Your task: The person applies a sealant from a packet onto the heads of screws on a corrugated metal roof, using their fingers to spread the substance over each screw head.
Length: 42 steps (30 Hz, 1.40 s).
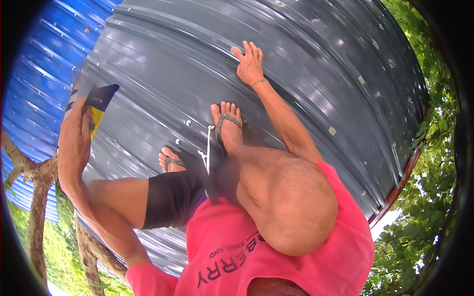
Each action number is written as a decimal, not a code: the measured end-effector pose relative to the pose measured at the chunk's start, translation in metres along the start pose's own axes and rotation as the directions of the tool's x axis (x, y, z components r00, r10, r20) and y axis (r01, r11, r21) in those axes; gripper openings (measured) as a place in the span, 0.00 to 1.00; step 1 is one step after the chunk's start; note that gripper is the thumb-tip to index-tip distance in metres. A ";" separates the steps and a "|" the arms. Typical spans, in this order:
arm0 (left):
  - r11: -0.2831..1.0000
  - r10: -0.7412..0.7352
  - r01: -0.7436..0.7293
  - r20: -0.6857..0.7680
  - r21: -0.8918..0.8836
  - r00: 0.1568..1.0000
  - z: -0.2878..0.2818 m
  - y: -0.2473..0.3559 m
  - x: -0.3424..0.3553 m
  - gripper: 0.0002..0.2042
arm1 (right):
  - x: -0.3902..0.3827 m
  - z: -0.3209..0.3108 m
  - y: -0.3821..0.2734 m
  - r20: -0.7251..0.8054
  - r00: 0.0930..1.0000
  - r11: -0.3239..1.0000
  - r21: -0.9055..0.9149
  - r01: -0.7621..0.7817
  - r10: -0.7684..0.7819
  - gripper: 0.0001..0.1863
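At the left, my left hand (pixel 75 130) is closed round a flat dark blue, yellow and white packet (pixel 102 96). The packet's far end sticks out beyond my fingers, over the seam between the blue and grey roofing. My right hand (pixel 251 63) reaches forward and rests on a rib of the grey metal roof sheet (pixel 163 74). Its fingers are partly spread with the thumb apart, and it holds nothing. A cord bracelet (pixel 258 82) circles the right wrist.
I squat on the ribbed sheet in flip-flops (pixel 229 118). A knotted white cord (pixel 208 148) hangs near my feet. Screw heads (pixel 188 123) dot the sheet. Blue roofing (pixel 44 74) adjoins at left, with a tree branch (pixel 37 172) nearby. A reddish roof edge (pixel 402 177) meets leafy trees (pixel 419 232) at right.
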<state>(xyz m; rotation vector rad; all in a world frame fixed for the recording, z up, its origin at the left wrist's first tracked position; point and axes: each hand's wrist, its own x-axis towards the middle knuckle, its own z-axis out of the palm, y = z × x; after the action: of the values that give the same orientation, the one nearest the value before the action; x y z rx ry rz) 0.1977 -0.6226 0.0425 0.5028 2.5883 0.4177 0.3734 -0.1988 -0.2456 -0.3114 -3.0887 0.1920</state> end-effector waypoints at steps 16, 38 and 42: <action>0.999 -0.013 0.014 0.019 -0.042 1.000 -0.003 0.003 0.004 0.15 | -0.017 -0.009 0.008 0.035 0.989 0.942 -0.299 0.150 -0.146 0.29; 0.999 0.030 -0.030 -0.020 0.014 0.999 0.001 -0.008 0.001 0.16 | -0.026 -0.004 0.004 0.007 0.991 0.967 -0.217 0.135 -0.137 0.32; 1.000 0.015 -0.015 -0.003 -0.025 1.000 -0.004 -0.010 -0.003 0.16 | -0.026 -0.012 0.019 0.047 0.983 0.948 -0.262 0.182 -0.176 0.31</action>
<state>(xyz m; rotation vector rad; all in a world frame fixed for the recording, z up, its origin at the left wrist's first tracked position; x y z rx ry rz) 0.1958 -0.6337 0.0430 0.5130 2.5802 0.4553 0.4031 -0.1837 -0.2367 -0.0321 -3.1409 -0.2266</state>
